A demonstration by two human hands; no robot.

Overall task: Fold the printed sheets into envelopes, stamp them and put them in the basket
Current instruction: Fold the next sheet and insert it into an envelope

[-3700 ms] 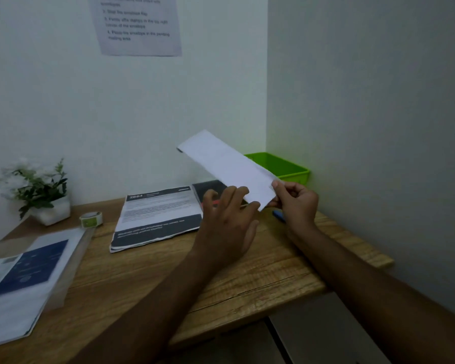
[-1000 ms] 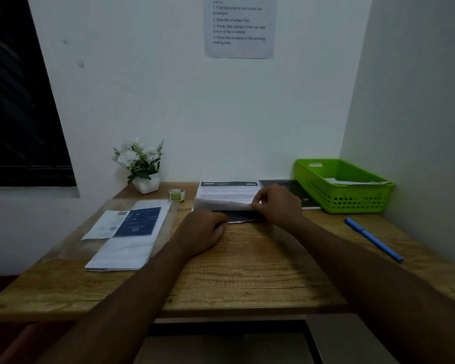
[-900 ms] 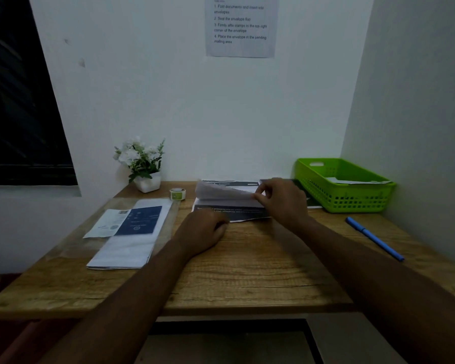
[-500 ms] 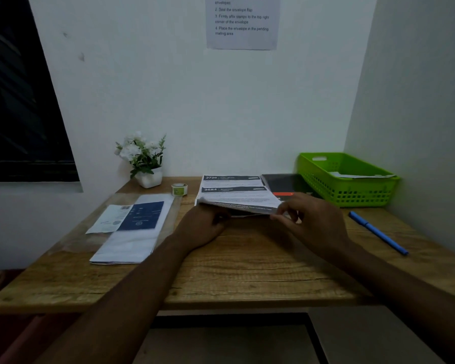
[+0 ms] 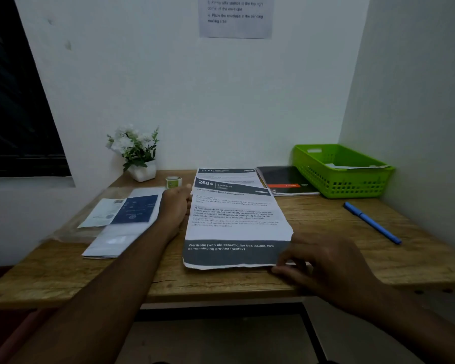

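Observation:
A printed sheet headed 2684 [image 5: 234, 222] lies lengthwise on the wooden desk [image 5: 326, 258], partly over the sheet headed 2720 [image 5: 226, 172] behind it. My right hand [image 5: 323, 269] pinches the near right corner of the 2684 sheet. My left hand [image 5: 175, 206] rests against that sheet's left edge, fingers curled; whether it grips the paper is unclear. The green basket [image 5: 339, 185] stands at the back right with a white envelope inside. A small roll of stamps [image 5: 173, 182] sits behind my left hand.
A clear sleeve with envelopes and a blue printed card [image 5: 124, 219] lies at the left. A potted white flower [image 5: 135, 153] stands at the back left. A black booklet [image 5: 286, 179] lies beside the basket. A blue pen [image 5: 371, 222] lies at the right.
The folded envelope I held earlier is gone from my hands. My right hand has pulled the 2684 sheet off the stack toward me, and it now lies flat near the desk's front edge.

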